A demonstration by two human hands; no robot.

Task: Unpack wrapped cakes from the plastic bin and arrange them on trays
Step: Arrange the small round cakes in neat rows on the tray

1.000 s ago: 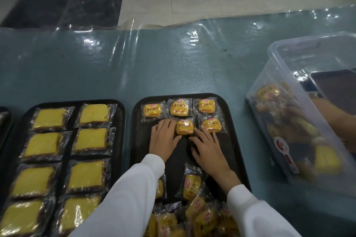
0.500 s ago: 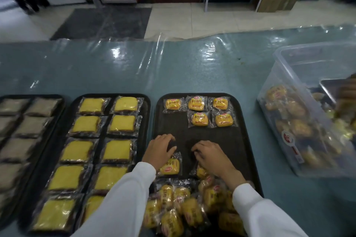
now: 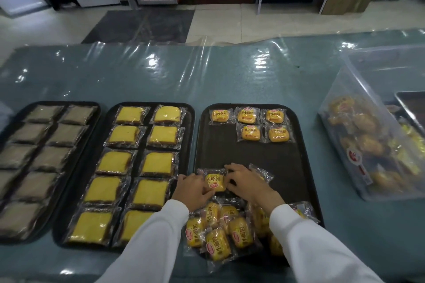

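On the right black tray (image 3: 296, 163), several small wrapped yellow cakes (image 3: 251, 133) lie in two rows at the far end. A loose pile of the same cakes (image 3: 218, 232) covers the tray's near end. Both hands hold one wrapped cake (image 3: 215, 181) just above the pile: my left hand (image 3: 192, 189) grips its left edge, my right hand (image 3: 246, 182) pinches its right edge. Another wrapper (image 3: 262, 171) pokes out from under my right hand. The clear plastic bin (image 3: 368, 135) stands at the right, with more wrapped cakes inside.
The middle tray (image 3: 190, 108) is filled with wrapped yellow cake slices (image 3: 158, 163). The left tray (image 3: 96, 108) holds wrapped brown slices (image 3: 53, 158). A clear plastic sheet covers the blue-grey table (image 3: 207, 76). Beyond the table's far edge are tiled floor and shelving.
My hands drew back from the arranged rows to the near pile and took hold of one cake between them. The view tilted up and shifted, showing the left tray.
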